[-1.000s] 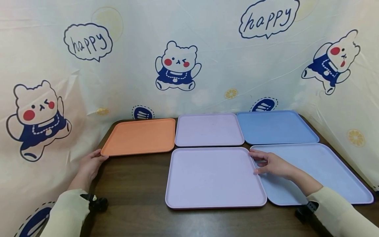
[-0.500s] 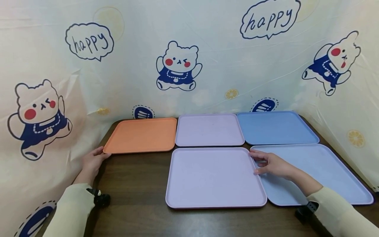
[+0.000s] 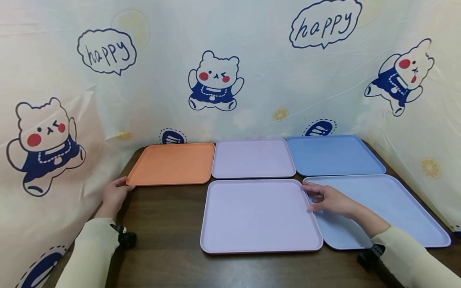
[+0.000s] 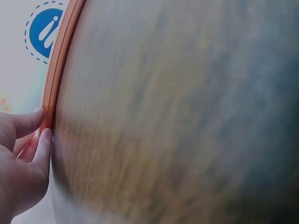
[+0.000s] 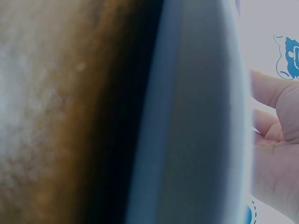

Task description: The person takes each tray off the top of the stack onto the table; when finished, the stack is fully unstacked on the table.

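In the head view an orange tray (image 3: 171,165) lies at the table's back left. My left hand (image 3: 114,196) is at its near left corner, pinching the corner between thumb and fingers. Up close in the left wrist view, the fingertips meet the orange rim (image 4: 55,70). My right hand (image 3: 333,200) reaches over the light blue tray (image 3: 381,212) and touches the right edge of the front lilac tray (image 3: 262,216) with fingers and thumb spread along it. The right wrist view shows that hand (image 5: 278,140) partly hidden behind a blurred tray edge.
Behind the front lilac tray lies another lilac tray (image 3: 254,158), with a blue tray (image 3: 336,155) to its right. Brown wooden tabletop (image 3: 162,224) shows at front left. A printed cloth (image 3: 259,88) hangs directly behind the table.
The orange tray's near left corner has shifted slightly right and back, my left hand moving along with it. The right hand stays at the lilac tray's edge; the view has shifted a little.
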The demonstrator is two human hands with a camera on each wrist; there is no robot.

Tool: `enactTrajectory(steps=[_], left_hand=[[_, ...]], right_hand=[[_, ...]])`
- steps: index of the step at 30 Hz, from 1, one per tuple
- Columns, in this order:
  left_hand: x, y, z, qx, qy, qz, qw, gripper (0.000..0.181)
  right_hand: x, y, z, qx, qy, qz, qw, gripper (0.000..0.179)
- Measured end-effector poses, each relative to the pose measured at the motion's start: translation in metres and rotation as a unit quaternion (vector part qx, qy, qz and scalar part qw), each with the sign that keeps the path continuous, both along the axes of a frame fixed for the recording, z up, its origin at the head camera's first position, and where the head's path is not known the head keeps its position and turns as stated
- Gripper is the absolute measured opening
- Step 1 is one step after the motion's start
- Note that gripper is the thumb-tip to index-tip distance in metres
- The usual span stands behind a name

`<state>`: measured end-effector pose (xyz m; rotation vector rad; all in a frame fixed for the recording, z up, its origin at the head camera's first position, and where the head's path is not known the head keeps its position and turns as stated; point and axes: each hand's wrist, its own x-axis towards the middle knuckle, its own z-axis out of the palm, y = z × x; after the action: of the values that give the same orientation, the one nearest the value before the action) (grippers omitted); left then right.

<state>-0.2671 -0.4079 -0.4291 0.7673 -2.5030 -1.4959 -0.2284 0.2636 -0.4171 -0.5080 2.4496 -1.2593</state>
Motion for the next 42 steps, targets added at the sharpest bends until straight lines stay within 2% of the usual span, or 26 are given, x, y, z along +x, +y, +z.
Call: enactTrajectory(steps=[15, 21, 33, 36, 39, 42], left_hand=[[-0.002, 0.005, 0.001, -0.063, 0.011, -0.009, 0.9979, 0.055], [0.001, 0.008, 0.001, -0.064, 0.005, -0.008, 0.9979, 0.055], [0.009, 0.011, 0.011, -0.016, 0.006, 0.005, 0.9998, 0.058], [0.011, 0.015, 0.014, -0.020, 0.012, 0.009, 0.9997, 0.058], [0.014, 0.022, 0.017, -0.031, 0.025, 0.002, 0.9992, 0.056], [0.017, 0.033, 0.020, -0.030, 0.038, -0.022, 0.9986, 0.055]], right_hand=[[0.001, -0.001, 0.002, 0.005, 0.002, -0.002, 1.0000, 0.078], [0.001, 0.000, 0.000, 0.000, -0.001, 0.001, 1.0000, 0.077], [0.001, -0.001, 0.004, 0.006, -0.003, -0.004, 1.0000, 0.078], [0.000, -0.002, 0.004, 0.006, -0.005, -0.003, 1.0000, 0.078], [0.000, -0.002, 0.003, 0.008, -0.005, -0.003, 1.0000, 0.079], [0.000, -0.001, 0.003, 0.009, -0.003, -0.001, 1.0000, 0.079]])
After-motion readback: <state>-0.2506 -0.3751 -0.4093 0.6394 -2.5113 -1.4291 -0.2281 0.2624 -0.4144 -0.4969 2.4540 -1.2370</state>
